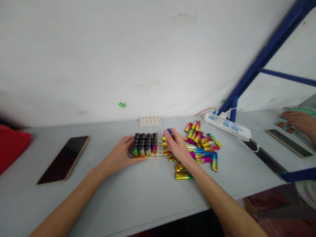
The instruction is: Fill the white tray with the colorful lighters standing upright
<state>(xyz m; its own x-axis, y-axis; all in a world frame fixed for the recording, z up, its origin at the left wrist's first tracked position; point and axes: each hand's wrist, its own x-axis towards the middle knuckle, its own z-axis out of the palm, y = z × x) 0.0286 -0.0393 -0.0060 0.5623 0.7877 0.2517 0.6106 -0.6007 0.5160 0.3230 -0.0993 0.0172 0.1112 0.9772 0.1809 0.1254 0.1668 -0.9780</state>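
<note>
A pale holed tray (160,153) holds several rows of upright lighters (148,151) with black tops and shiny coloured bodies. Round its left end is my left hand (124,150), thumb along the front and fingers behind, gripping the tray and the outer lighters. My right hand (175,144) is closed on a lighter (169,131) just right of the tray; only a blue end shows between the fingertips. Under and beyond this hand lies a loose heap of metallic lighters (203,149) in gold, pink, blue and green. The holes at the tray's right end show no lighters.
Against the wall stands a second pale tray (149,121). A dark phone-like slab (65,159) lies at left, near a red bag-like thing (12,144). A white power strip (227,126) with cables borders a blue metal frame (247,79). Beyond it is another person's hand (300,120).
</note>
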